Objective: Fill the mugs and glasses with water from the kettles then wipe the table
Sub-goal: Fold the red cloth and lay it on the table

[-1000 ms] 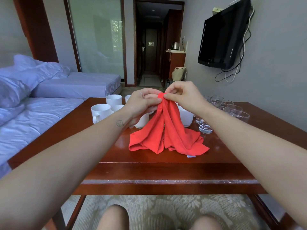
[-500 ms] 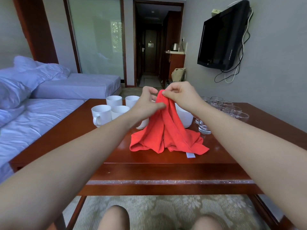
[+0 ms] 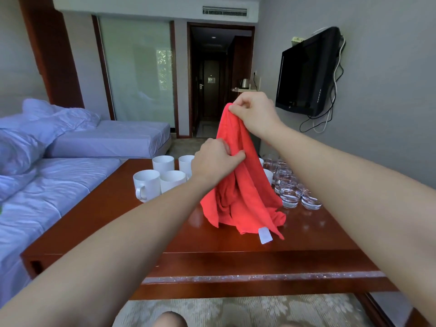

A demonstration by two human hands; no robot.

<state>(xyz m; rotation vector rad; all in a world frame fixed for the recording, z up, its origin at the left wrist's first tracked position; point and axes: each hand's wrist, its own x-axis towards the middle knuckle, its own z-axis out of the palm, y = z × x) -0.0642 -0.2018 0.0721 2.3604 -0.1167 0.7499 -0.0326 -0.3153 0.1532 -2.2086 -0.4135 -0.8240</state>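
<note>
A red cloth (image 3: 238, 194) with a white tag hangs above the dark wooden table (image 3: 188, 260), its lower folds still resting on the tabletop. My right hand (image 3: 253, 114) pinches the cloth's top edge and holds it high. Lower down, my left hand (image 3: 215, 159) grips the cloth's left side between thumb and fingers. Several white mugs (image 3: 147, 185) stand behind on the left. Several clear glasses (image 3: 291, 193) stand on the right, partly hidden by the cloth.
Two beds with pale blue sheets (image 3: 59, 185) lie along the table's left side. A black television (image 3: 306, 74) hangs on the right wall. A kettle (image 3: 245, 83) sits on a far shelf by the hallway. Patterned carpet (image 3: 236, 310) lies below the table's near edge.
My right hand has lifted the cloth's top higher. My left hand has slid down from the top to the cloth's side. The view has tilted upward.
</note>
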